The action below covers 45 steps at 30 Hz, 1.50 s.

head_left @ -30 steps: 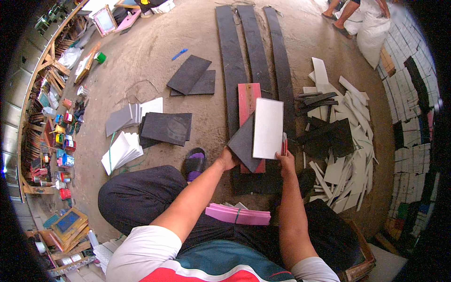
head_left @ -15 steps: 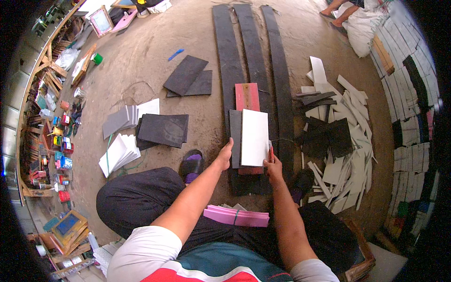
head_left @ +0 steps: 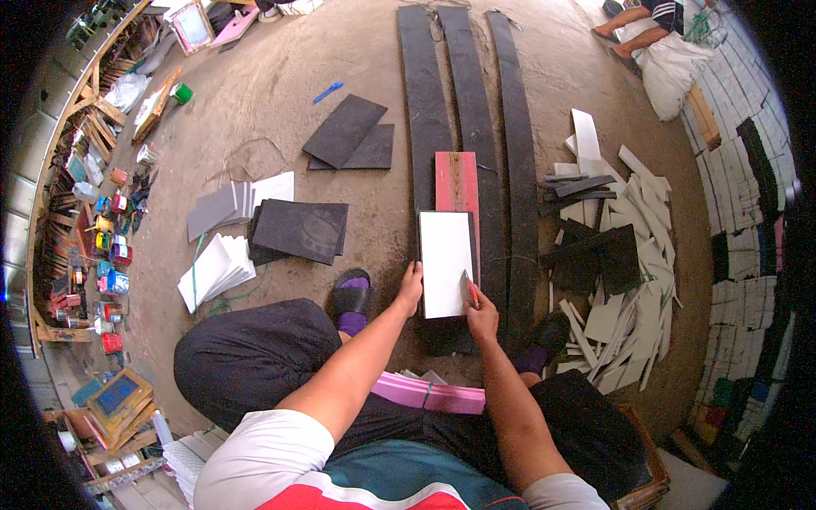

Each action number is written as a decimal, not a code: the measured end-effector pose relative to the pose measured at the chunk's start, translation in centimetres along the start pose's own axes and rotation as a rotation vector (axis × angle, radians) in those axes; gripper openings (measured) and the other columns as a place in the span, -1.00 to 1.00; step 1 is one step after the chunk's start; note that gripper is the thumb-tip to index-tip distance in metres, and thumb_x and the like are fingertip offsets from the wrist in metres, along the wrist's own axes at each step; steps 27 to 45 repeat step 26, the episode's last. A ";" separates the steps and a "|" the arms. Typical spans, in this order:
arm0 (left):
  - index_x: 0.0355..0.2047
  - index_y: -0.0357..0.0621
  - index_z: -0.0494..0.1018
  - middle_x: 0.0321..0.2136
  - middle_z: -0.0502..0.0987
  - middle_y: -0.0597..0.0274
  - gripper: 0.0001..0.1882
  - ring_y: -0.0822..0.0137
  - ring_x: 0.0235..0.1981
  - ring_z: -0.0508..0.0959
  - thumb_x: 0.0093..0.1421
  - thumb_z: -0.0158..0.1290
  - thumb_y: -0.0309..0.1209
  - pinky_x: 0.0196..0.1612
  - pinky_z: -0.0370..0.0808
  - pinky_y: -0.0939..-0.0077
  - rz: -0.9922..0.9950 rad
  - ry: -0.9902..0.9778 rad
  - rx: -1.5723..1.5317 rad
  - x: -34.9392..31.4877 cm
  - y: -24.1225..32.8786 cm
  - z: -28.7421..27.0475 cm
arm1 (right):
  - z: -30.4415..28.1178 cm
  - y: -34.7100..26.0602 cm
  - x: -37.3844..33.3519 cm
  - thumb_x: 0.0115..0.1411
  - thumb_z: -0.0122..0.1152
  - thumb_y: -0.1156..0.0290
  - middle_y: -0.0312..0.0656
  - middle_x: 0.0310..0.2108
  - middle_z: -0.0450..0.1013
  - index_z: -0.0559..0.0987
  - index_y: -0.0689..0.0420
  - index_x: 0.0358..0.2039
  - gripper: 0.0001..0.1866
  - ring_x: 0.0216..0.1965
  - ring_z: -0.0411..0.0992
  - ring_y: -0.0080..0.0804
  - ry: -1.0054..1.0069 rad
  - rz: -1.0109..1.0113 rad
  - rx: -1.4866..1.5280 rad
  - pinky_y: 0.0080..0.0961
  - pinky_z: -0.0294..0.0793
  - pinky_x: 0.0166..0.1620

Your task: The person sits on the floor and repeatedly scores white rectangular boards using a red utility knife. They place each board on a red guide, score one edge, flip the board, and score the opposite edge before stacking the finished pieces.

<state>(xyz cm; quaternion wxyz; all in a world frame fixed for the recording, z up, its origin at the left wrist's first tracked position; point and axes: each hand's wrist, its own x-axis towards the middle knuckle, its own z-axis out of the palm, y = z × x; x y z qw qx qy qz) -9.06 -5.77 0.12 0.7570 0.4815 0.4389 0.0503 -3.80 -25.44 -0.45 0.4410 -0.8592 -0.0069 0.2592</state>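
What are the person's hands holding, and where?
The left hand presses the white sheet's lower left edge; the right hand grips a thin red tool at its lower right edge.

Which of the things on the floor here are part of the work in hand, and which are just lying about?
In use: white rectangular sheet, red wooden board beneath it, left hand, right hand.

Lying about: dark grey square panels, heap of white and black offcut strips, blue tool.

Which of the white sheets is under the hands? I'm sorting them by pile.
The single white sheet lying flat before the person, both hands at its near edge; the other white sheets sit stacked to the left, untouched.
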 end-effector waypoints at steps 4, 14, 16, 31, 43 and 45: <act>0.34 -0.25 0.22 0.23 0.41 0.07 -0.38 0.21 0.24 0.38 0.51 -0.22 -0.01 0.31 0.26 0.28 -0.018 0.030 0.002 0.0 -0.6 -1.2 | 0.1 -2.8 -1.1 0.08 0.47 0.29 -0.07 -0.16 0.61 0.58 -0.01 0.19 -0.39 -0.14 0.57 -0.29 0.128 -0.067 -0.334 -0.39 0.49 -0.01; 0.39 -0.24 0.17 0.35 0.29 0.00 -0.26 0.14 0.35 0.27 0.46 -0.17 0.11 0.40 0.15 0.19 -0.055 0.074 -0.079 1.1 -3.8 -0.4 | 0.7 -1.3 2.1 -0.03 0.59 0.13 -0.08 -0.16 0.59 0.58 -0.10 0.20 -0.28 -0.10 0.57 -0.15 0.172 -0.070 -0.109 -0.24 0.49 0.01; 0.40 -0.24 0.14 0.34 0.29 0.01 -0.27 0.16 0.35 0.28 0.47 -0.19 0.09 0.38 0.18 0.25 -0.053 0.085 -0.105 1.9 -4.5 -0.9 | 1.6 -3.5 0.9 -0.07 0.61 0.08 -0.08 -0.12 0.55 0.56 -0.13 0.22 -0.22 -0.05 0.54 -0.13 0.132 -0.003 -0.230 -0.21 0.48 0.04; 0.40 -0.24 0.16 0.34 0.31 0.09 -0.30 0.24 0.32 0.31 0.46 -0.12 0.03 0.38 0.17 0.31 0.016 0.071 -0.094 3.5 -5.9 -1.4 | 1.5 -5.5 1.8 -0.11 0.62 0.06 -0.09 -0.09 0.46 0.47 -0.17 0.31 -0.09 -0.03 0.50 -0.12 0.101 0.038 -0.264 -0.18 0.47 0.05; 0.40 -0.24 0.16 0.34 0.31 0.09 -0.30 0.24 0.32 0.31 0.46 -0.12 0.03 0.38 0.17 0.31 0.016 0.071 -0.094 3.5 -5.9 -1.4 | 1.5 -5.5 1.8 -0.11 0.62 0.06 -0.09 -0.09 0.46 0.47 -0.17 0.31 -0.09 -0.03 0.50 -0.12 0.101 0.038 -0.264 -0.18 0.47 0.05; 0.40 -0.24 0.16 0.34 0.31 0.09 -0.30 0.24 0.32 0.31 0.46 -0.12 0.03 0.38 0.17 0.31 0.016 0.071 -0.094 3.5 -5.9 -1.4 | 1.5 -5.5 1.8 -0.11 0.62 0.06 -0.09 -0.09 0.46 0.47 -0.17 0.31 -0.09 -0.03 0.50 -0.12 0.101 0.038 -0.264 -0.18 0.47 0.05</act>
